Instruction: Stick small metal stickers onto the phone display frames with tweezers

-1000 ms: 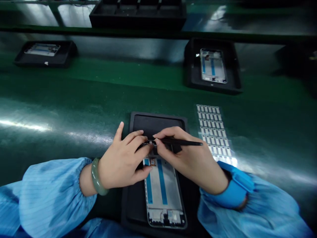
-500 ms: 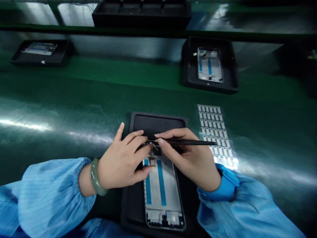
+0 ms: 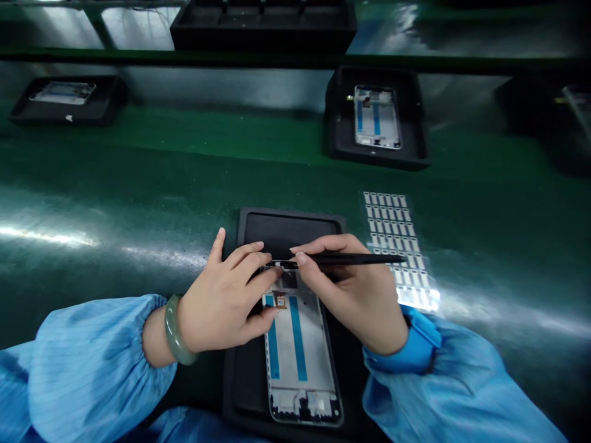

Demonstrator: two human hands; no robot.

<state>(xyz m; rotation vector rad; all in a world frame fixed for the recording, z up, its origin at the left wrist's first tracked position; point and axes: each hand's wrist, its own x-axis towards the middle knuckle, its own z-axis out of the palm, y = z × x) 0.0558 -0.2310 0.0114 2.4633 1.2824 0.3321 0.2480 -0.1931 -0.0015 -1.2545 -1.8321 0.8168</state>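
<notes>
A phone mid-frame (image 3: 316, 344) with a silver back and two blue strips lies in a black foam tray (image 3: 286, 226) in front of me. A small orange flex connector (image 3: 281, 301) shows near its upper left. My left hand (image 3: 231, 295) rests on the frame's upper left edge, fingers stretched out and apart, fingertips touching the top end. In my right hand (image 3: 355, 295), black tweezers (image 3: 369, 259) are pinched between thumb and fingers, lying almost level. Their tips meet the frame's top edge close to my left fingertips; what they touch there is too small to make out.
Right of the tray lies a sheet of small white stickers (image 3: 392, 227). Farther back, one foam tray (image 3: 406, 154) holds another phone frame (image 3: 378, 120), and a second tray (image 3: 108, 101) sits far left. A divided black box (image 3: 263, 37) stands at the back.
The view has shifted slightly, so the trays at the back appear farther left. The tweezers' rear end sits a little higher. Both hands keep nearly the same place on the phone frame.
</notes>
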